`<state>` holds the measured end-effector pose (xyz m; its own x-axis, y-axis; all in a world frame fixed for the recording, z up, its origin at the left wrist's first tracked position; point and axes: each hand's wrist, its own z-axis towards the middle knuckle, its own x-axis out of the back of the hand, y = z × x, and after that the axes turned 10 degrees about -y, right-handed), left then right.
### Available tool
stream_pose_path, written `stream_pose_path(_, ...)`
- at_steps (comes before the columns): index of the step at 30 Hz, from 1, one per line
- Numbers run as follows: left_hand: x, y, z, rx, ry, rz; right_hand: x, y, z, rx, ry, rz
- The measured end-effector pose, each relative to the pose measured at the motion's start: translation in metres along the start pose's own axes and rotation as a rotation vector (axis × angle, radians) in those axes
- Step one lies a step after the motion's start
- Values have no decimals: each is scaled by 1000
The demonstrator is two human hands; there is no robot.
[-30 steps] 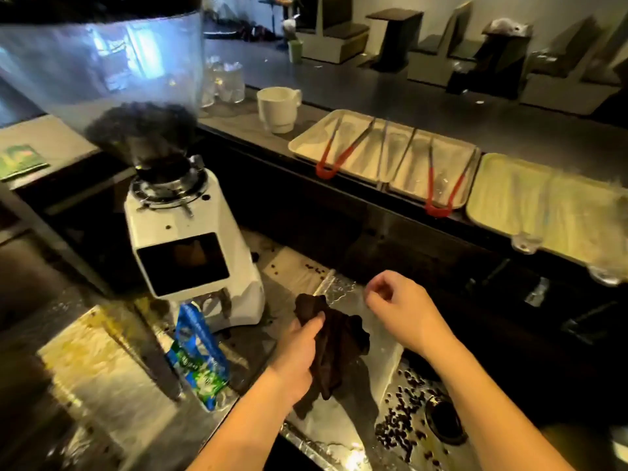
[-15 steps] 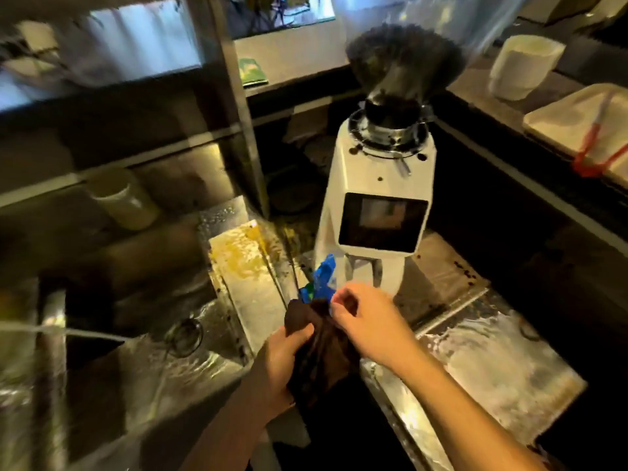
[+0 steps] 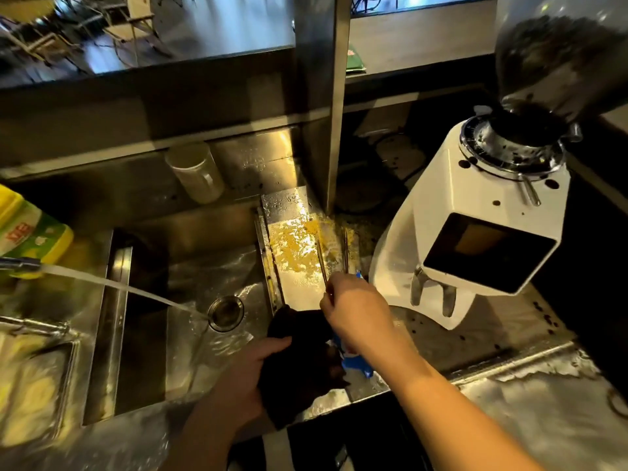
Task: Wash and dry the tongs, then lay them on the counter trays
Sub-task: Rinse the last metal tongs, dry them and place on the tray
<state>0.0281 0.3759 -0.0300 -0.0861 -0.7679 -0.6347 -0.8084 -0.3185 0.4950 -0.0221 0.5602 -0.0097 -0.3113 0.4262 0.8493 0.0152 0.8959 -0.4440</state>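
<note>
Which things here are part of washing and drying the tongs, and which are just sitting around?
In use: tongs in right hand; dark cloth in left hand; sink with running water.

Lying about: coffee grinder; yellow detergent bottle; tumbler.

Two bare forearms reach in from the lower edge over the wet steel, uncovered along all their visible length, with no sleeve or cuff showing. The left hand (image 3: 253, 372) and right hand (image 3: 356, 312) are ungloved. No ring, watch or bracelet shows on the visible fingers or wrists. The rest of the person lies outside the picture.
</note>
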Motion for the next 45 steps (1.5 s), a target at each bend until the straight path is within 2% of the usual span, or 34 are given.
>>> stream_pose_path(6, 20, 20, -19, -93, 17, -13, 9, -12, -1, 42, 202, 10)
stream_pose_path(8, 21, 26, -18, -107, 45, 7, 10, -9, 3, 10, 121, 66)
stream_pose_path(11, 12, 29, -3, -109, 110, 40, 9, 26, 5, -185, -127, 43)
stream_pose_path(14, 3, 27, 17, -133, 197, 21, 6, 66, -4, -308, -234, -68)
stream_pose_path(18, -1, 16, 40, -149, 314, 18, -9, 60, 5, -299, -167, -33)
stream_pose_path(23, -5, 6, 55, -171, 522, 48, -46, 38, 44, -249, -235, -57)
stream_pose_path(28, -6, 1, 50, -150, 589, 50, -84, 37, 55, -329, -199, -184)
stream_pose_path(32, 3, 0, 37, -158, 588, 28, -80, 39, 58, -369, -209, -89)
stream_pose_path(37, 21, 10, 13, -225, 548, 38, -52, 22, 60, -378, -138, 358)
stream_pose_path(41, 45, 26, -12, -288, 592, 114, -47, -20, 57, -283, -157, 517)
stream_pose_path(45, 89, 49, -40, -371, 661, 147, -54, -82, 50, -234, -306, 789)
